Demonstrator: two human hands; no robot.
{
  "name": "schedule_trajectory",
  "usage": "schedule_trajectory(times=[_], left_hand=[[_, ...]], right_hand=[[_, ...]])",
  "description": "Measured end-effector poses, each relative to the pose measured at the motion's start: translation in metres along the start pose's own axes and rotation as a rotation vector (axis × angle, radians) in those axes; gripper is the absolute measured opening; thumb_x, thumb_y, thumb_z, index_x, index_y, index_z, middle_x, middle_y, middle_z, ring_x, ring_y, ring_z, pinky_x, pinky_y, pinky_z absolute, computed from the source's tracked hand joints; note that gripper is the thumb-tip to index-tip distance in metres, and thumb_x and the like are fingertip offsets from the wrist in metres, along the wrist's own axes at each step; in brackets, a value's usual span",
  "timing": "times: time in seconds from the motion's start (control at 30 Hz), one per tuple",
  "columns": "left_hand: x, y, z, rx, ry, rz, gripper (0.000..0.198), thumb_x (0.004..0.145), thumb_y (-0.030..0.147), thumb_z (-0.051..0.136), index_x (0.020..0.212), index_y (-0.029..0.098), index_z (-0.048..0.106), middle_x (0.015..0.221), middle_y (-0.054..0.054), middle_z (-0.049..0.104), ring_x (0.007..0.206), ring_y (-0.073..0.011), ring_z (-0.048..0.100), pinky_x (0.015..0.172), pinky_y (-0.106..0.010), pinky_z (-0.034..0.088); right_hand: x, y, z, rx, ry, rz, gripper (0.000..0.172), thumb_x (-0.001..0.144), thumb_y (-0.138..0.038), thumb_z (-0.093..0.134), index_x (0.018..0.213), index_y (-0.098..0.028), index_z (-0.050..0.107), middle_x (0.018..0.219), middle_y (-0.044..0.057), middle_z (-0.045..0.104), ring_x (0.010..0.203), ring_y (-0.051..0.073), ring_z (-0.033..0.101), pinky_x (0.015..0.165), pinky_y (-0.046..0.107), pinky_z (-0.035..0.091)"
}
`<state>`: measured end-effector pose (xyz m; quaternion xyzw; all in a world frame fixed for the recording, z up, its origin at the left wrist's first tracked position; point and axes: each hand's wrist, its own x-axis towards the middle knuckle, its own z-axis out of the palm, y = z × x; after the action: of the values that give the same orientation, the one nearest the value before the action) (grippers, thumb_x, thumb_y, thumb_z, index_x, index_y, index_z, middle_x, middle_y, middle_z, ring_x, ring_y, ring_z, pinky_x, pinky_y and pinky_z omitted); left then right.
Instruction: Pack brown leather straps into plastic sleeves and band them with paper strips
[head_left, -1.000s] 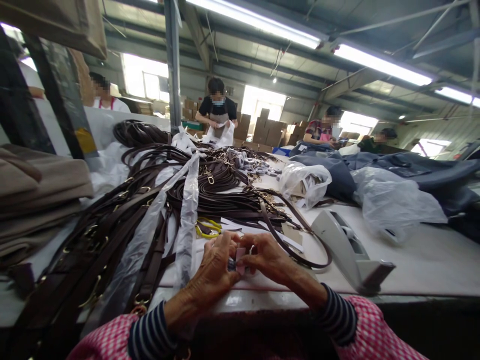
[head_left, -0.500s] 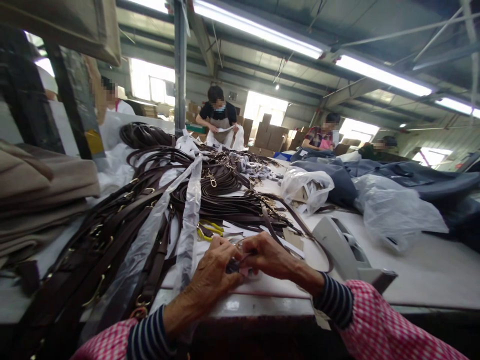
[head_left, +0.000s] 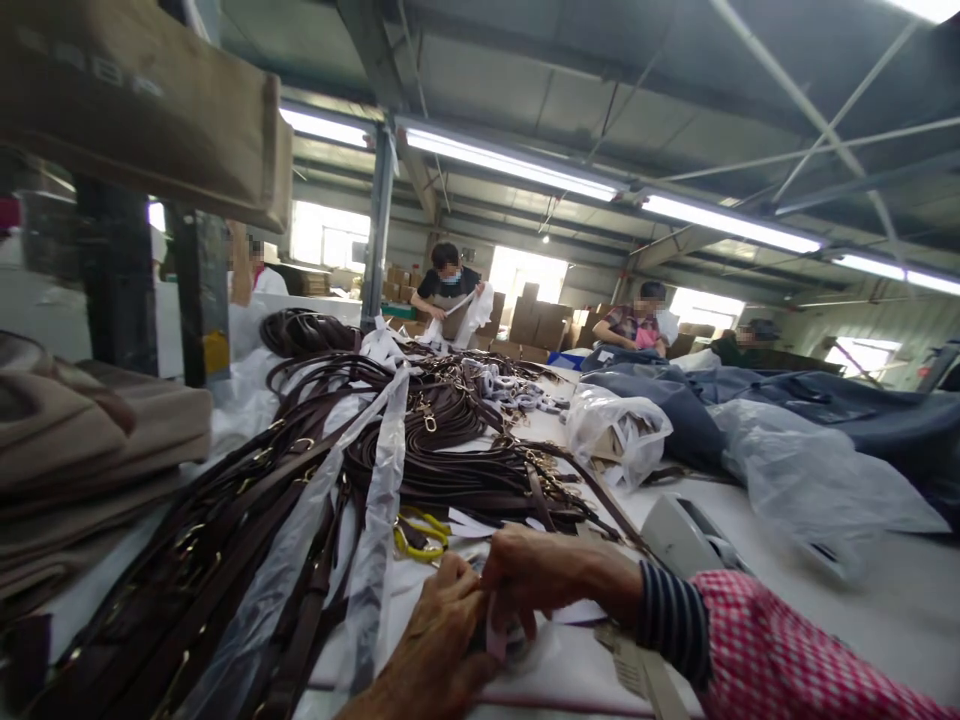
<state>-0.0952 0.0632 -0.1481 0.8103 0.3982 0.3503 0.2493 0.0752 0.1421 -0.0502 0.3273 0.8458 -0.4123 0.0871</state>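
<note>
My left hand [head_left: 439, 640] and my right hand [head_left: 536, 578] meet at the front of the white table, fingertips pressed together. Between them is a small item, mostly covered and blurred; a pale pinkish strip [head_left: 496, 632] of it hangs below my right fingers, beside something dark. Just beyond my left hand lies a tool with yellow handles [head_left: 421, 537]. Dark brown straps [head_left: 450, 478] with gold-coloured metal clasps are heaped past it. Long clear plastic strips [head_left: 381, 480] run over the straps, left of my hands.
Folded brown fabric [head_left: 97, 430] is stacked at the left, below a hanging brown bag [head_left: 150, 110]. To the right are a grey-white plastic device [head_left: 686, 535], clear plastic bags [head_left: 817, 455] and dark blue fabric [head_left: 847, 400]. A co-worker [head_left: 450, 290] handles white material across the table.
The view has tilted up, so the table and my hands sit lower in it. My right hand now bends down more over the left, and the pale strip shows more.
</note>
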Motion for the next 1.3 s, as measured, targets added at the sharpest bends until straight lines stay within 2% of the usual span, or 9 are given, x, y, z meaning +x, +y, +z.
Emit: schedule_trajectory(times=[0.17, 0.3, 0.53, 0.67, 0.8, 0.97, 1.13, 1.23, 1.3], left_hand=[[-0.001, 0.010, -0.007, -0.076, 0.023, 0.028, 0.045, 0.077, 0.007, 0.064, 0.114, 0.031, 0.073, 0.119, 0.002, 0.070, 0.110, -0.0259, 0.049, 0.099, -0.039, 0.037], [-0.002, 0.012, -0.010, -0.070, -0.010, 0.004, 0.031, 0.083, 0.013, 0.065, 0.110, 0.025, 0.075, 0.111, -0.002, 0.070, 0.108, -0.0274, 0.049, 0.097, -0.040, 0.037], [-0.002, 0.007, -0.009, -0.011, -0.021, 0.004, 0.024, 0.088, 0.014, 0.067, 0.109, 0.024, 0.072, 0.109, -0.001, 0.069, 0.104, -0.0264, 0.049, 0.091, -0.038, 0.037], [-0.001, 0.008, -0.008, 0.050, -0.053, -0.012, 0.010, 0.094, 0.024, 0.068, 0.103, 0.021, 0.071, 0.100, -0.004, 0.066, 0.103, -0.0276, 0.049, 0.090, -0.039, 0.039], [-0.001, 0.011, -0.006, 0.132, -0.016, -0.057, 0.012, 0.096, 0.023, 0.061, 0.086, 0.019, 0.066, 0.095, -0.007, 0.063, 0.102, -0.0275, 0.050, 0.088, -0.038, 0.042], [-0.001, 0.017, -0.006, 0.255, -0.060, -0.122, 0.011, 0.094, 0.020, 0.059, 0.085, 0.018, 0.063, 0.098, -0.008, 0.062, 0.103, -0.0278, 0.051, 0.088, -0.039, 0.045], [0.000, 0.017, -0.007, 0.338, -0.100, -0.093, 0.012, 0.095, 0.026, 0.063, 0.088, 0.017, 0.064, 0.101, -0.009, 0.063, 0.107, -0.0299, 0.050, 0.091, -0.041, 0.045], [0.000, 0.015, -0.007, 0.330, -0.088, -0.073, 0.009, 0.095, 0.023, 0.062, 0.089, 0.017, 0.064, 0.101, -0.009, 0.063, 0.108, -0.0300, 0.049, 0.092, -0.042, 0.045], [0.000, 0.014, -0.009, 0.298, -0.088, -0.065, 0.004, 0.092, 0.019, 0.063, 0.089, 0.017, 0.064, 0.102, -0.008, 0.063, 0.110, -0.0296, 0.050, 0.093, -0.041, 0.045]], right_hand=[[0.009, -0.007, -0.010, 0.050, -0.139, 0.023, 0.015, 0.077, -0.026, 0.072, 0.074, -0.013, 0.077, 0.055, 0.000, 0.067, 0.041, 0.012, 0.061, 0.039, 0.017, 0.044], [0.007, -0.005, -0.012, 0.063, -0.176, 0.019, 0.012, 0.077, -0.019, 0.066, 0.078, -0.012, 0.076, 0.063, 0.002, 0.073, 0.050, 0.015, 0.067, 0.044, 0.019, 0.048], [-0.004, -0.011, -0.003, -0.207, -0.032, -0.097, 0.017, 0.081, -0.007, 0.064, 0.067, -0.014, 0.070, 0.049, -0.006, 0.059, 0.044, 0.008, 0.053, 0.048, 0.017, 0.035], [-0.018, -0.004, 0.021, -0.655, 0.206, -0.329, 0.011, 0.085, -0.007, 0.067, 0.082, -0.016, 0.072, 0.070, -0.001, 0.068, 0.057, 0.009, 0.052, 0.055, 0.022, 0.032], [-0.029, 0.005, 0.052, -0.985, 0.369, -0.356, 0.019, 0.090, -0.002, 0.054, 0.102, -0.013, 0.063, 0.097, 0.010, 0.070, 0.069, 0.016, 0.055, 0.055, 0.029, 0.030], [-0.035, 0.000, 0.070, -0.870, 0.447, -0.197, 0.019, 0.092, -0.004, 0.051, 0.105, -0.014, 0.060, 0.102, 0.008, 0.069, 0.074, 0.017, 0.060, 0.058, 0.032, 0.031], [-0.047, 0.000, 0.093, -0.790, 0.501, -0.073, 0.020, 0.089, -0.009, 0.055, 0.107, -0.014, 0.061, 0.103, 0.010, 0.068, 0.074, 0.019, 0.062, 0.058, 0.032, 0.034], [-0.054, 0.009, 0.116, -0.766, 0.565, -0.035, 0.037, 0.091, -0.006, 0.050, 0.127, -0.011, 0.056, 0.109, 0.011, 0.067, 0.084, 0.022, 0.065, 0.066, 0.032, 0.044], [-0.055, 0.015, 0.130, -0.770, 0.595, -0.017, 0.052, 0.093, -0.005, 0.048, 0.145, -0.007, 0.044, 0.114, 0.014, 0.067, 0.090, 0.024, 0.067, 0.070, 0.034, 0.049]])
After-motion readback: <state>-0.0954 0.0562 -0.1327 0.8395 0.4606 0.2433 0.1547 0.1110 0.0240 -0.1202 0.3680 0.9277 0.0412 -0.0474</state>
